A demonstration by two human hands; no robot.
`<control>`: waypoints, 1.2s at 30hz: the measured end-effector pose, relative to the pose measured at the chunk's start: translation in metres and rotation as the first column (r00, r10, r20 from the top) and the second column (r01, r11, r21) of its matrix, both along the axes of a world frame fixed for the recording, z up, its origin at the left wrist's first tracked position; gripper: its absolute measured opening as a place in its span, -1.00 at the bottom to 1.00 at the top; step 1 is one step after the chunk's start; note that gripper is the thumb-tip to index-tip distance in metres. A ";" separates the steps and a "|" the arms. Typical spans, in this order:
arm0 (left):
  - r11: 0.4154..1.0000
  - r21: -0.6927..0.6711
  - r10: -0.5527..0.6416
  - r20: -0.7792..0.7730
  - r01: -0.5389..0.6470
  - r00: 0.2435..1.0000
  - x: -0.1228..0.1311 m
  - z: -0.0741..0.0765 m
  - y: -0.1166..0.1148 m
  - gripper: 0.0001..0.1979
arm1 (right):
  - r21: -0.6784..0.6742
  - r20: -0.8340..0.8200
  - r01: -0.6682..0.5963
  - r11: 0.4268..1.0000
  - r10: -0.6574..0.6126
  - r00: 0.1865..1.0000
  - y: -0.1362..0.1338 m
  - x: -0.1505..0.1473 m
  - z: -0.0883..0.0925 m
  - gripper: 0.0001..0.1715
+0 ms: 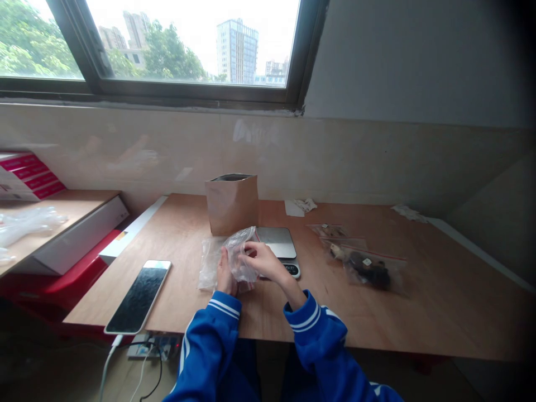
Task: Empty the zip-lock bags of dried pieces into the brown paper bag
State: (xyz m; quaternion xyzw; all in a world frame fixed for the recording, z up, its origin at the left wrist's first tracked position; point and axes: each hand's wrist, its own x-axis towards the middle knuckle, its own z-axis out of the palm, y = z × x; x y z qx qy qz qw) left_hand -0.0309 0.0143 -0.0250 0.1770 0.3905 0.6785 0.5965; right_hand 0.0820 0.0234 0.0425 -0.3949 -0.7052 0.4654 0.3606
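Observation:
A clear plastic zip bag (239, 254) is held up between my two hands over the table's middle. My left hand (225, 276) grips its left side, thumb up against the plastic. From the right, my right hand (263, 259) has its fingers pinched at the bag, and I cannot tell whether they are on its edge or inside. More clear bags (208, 265) lie flat to the left, under the held one. Just behind my right hand is a digital kitchen scale (278, 243), its display partly covered by my wrist. An open brown paper pouch (232, 206) stands upright behind the bags.
Several filled zip bags (372, 271) with dark and pale contents lie at the right. A charging phone (139, 296) rests at the table's left front edge. Paper scraps (299, 206) lie by the wall. A side table (79, 204) with plastic bags stands left.

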 end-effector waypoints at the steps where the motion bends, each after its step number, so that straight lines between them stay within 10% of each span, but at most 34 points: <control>1: 1.000 0.004 -0.002 0.024 0.002 1.000 0.000 0.000 0.000 -0.50 | 0.001 -0.021 0.036 0.999 -0.036 0.999 0.000 0.000 0.001 -0.78; 10: 1.000 0.011 -0.028 0.111 0.027 0.993 -0.010 -0.007 0.004 -0.54 | 0.104 -0.411 0.313 0.944 -0.245 0.878 0.041 0.008 0.045 -0.63; 18: 0.998 0.012 -0.062 0.128 0.061 0.990 -0.012 -0.007 0.002 -0.53 | 0.594 -0.392 0.424 0.684 -0.214 0.895 0.135 -0.026 0.119 -0.69; 27: 0.998 0.018 -0.069 0.164 0.067 0.984 -0.013 -0.005 0.001 -0.53 | 0.700 -0.174 0.268 0.662 -0.206 0.963 0.167 -0.047 0.083 -0.76; 36: 0.998 -0.017 -0.057 0.197 0.062 0.979 -0.012 0.005 -0.003 -0.53 | 0.729 0.056 0.110 0.675 -0.218 0.974 0.149 -0.032 0.091 -0.73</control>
